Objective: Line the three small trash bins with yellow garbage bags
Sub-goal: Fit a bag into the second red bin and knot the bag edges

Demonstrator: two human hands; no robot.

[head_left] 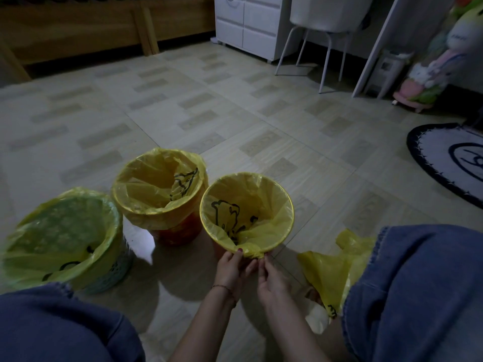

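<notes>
both knees frame the hands: left hand and right hand pinch bunched slack of the bag at the right bin's near rim, probably knotting it. thin, slippery film; grip the gathered edge. spare bags lie nearby.

Dim light is falling on a pale tiled floor. A wooden bed frame is standing far left, a white cabinet and white chair behind. A round rug is lying right, near stuffed toys.
</notes>
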